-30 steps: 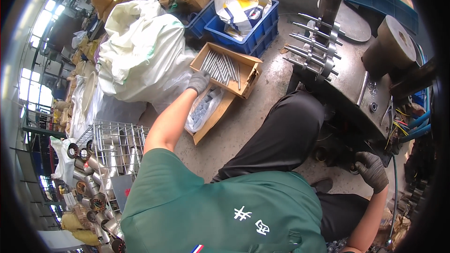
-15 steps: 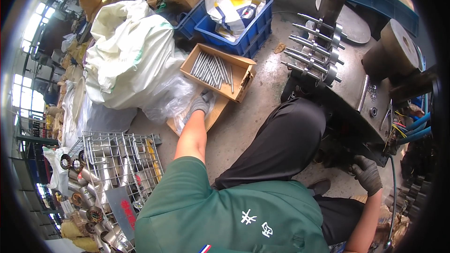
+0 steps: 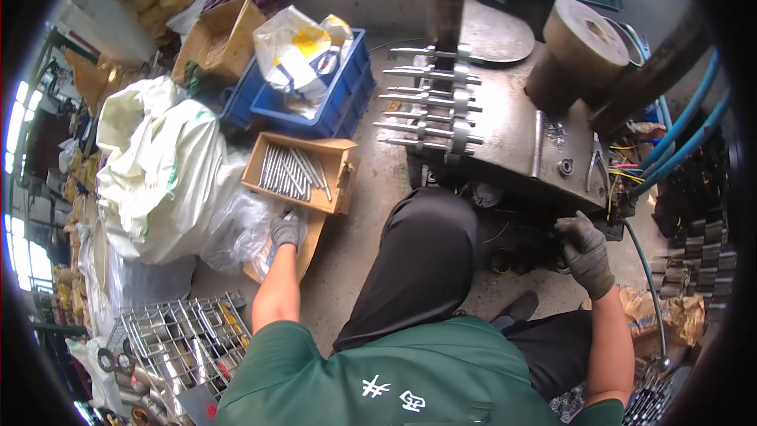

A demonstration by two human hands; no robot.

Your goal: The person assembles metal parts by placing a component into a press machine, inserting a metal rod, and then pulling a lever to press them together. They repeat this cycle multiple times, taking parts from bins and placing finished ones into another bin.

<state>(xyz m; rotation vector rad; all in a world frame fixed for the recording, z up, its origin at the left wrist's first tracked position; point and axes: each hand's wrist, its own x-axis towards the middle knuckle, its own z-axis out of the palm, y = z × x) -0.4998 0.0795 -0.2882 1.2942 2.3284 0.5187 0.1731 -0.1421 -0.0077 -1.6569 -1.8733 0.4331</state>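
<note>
My left hand (image 3: 285, 230), in a grey glove, reaches into a low cardboard box (image 3: 314, 243) beside clear plastic sheeting (image 3: 240, 225). Its fingertips are hidden there, so their grip does not show. Just beyond it sits an open cardboard box (image 3: 344, 181) with several thin metal rods (image 3: 288, 172) lying in it. My right hand (image 3: 587, 256), gloved too, hovers by the front edge of a metal machine table (image 3: 505, 138). Its fingers are loosely bent and apart, with nothing visible in them. On the table's left side, a row of stepped metal shafts (image 3: 430, 114) lies side by side, pointing left.
Blue crates (image 3: 347, 114) and a large white sack (image 3: 158, 181) stand at the left. A wire basket of metal parts (image 3: 185, 339) is near my left elbow. Pliers (image 3: 595, 164) and a heavy cylinder (image 3: 579, 43) rest on the table; a hose (image 3: 650, 284) hangs at the right.
The view has turned right, so everything sits further left. My right hand has risen toward the table's front edge. My left hand remains at the low cardboard box.
</note>
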